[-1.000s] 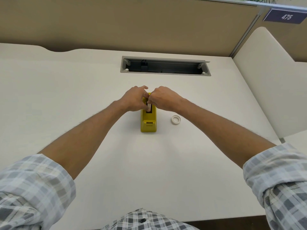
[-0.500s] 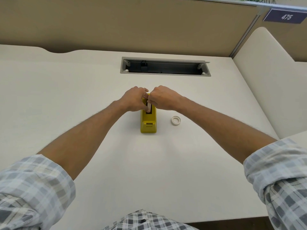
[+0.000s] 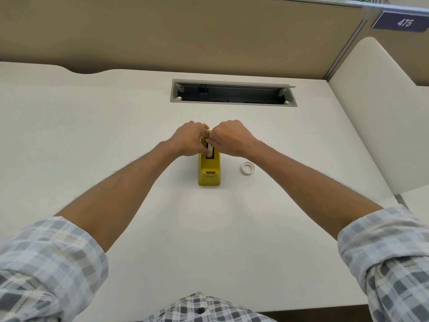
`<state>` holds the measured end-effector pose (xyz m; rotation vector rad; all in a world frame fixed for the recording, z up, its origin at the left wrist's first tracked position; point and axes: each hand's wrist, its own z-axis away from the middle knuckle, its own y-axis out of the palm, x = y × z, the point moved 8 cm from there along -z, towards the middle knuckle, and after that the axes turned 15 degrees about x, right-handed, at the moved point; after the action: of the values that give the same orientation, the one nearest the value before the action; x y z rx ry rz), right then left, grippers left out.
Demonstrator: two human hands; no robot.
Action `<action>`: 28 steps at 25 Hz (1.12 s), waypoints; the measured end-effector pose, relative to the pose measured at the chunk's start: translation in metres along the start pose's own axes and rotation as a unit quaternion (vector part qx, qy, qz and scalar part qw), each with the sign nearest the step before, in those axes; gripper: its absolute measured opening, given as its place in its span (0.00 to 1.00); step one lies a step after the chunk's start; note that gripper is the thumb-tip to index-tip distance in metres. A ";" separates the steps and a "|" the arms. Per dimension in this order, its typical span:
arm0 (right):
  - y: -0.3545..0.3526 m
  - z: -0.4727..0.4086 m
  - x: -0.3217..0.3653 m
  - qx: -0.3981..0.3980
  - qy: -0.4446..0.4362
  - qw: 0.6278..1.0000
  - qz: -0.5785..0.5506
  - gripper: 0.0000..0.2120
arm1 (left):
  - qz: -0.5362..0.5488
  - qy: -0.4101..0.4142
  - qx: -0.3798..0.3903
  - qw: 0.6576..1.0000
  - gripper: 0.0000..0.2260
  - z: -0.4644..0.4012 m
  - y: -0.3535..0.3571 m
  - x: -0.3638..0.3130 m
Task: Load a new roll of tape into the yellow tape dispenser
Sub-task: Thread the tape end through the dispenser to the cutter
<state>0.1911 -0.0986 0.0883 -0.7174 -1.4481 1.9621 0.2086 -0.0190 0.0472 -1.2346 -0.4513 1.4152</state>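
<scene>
Here I see both hands, left hand (image 3: 188, 141) and right hand (image 3: 228, 138), fingers curled, pinching the white tape roll (image 3: 209, 150) in the yellow tape dispenser (image 3: 209, 169) on the counter (image 3: 92, 140).

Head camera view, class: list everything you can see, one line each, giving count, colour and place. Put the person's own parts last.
Tape dispenser: one, yellow, middle of the desk, its far end under the hands.
Roll in the dispenser slot: one, white, partly hidden between the fingers.
Loose tape ring: one, white, flat on the desk right of the dispenser, apart from it.
Desk: one, off-white.
Cable tray: one, grey, recessed in the desk's far side.
Partition: one, tan, behind the desk.
Number sign: one, dark blue, reads 475, top right.
Left hand: fingers curled at the dispenser's slot.
Right hand: pinches the white roll.
Sleeves: two, grey-white plaid, rolled up.
</scene>
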 end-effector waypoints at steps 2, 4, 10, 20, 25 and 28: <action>0.000 0.006 -0.007 -0.030 0.021 0.998 -0.049 0.16 | 0.000 0.012 0.002 1.000 0.21 0.000 0.000 -0.001; 0.002 0.012 -0.010 -0.049 0.021 0.995 -0.086 0.14 | -0.005 0.019 0.003 1.000 0.21 0.001 0.000 -0.002; 0.012 0.012 -0.010 -0.069 0.019 0.990 -0.118 0.12 | -0.009 0.015 -0.001 1.000 0.20 0.002 -0.001 -0.004; 0.016 0.007 -0.003 -0.059 -0.014 0.994 -0.092 0.10 | 0.000 0.015 -0.005 1.000 0.19 0.004 -0.001 -0.003; 0.023 0.008 -0.008 -0.059 0.018 0.984 -0.168 0.09 | 0.028 0.026 -0.002 0.999 0.19 0.005 -0.002 -0.003; 0.028 0.007 -0.017 -0.063 0.050 0.958 -0.277 0.10 | 0.038 0.030 -0.003 0.999 0.19 0.007 -0.002 -0.005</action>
<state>0.1937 -0.1223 0.0644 -0.3949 -1.5184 1.3961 0.2027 -0.0201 0.0536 -1.3074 -0.3699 1.4368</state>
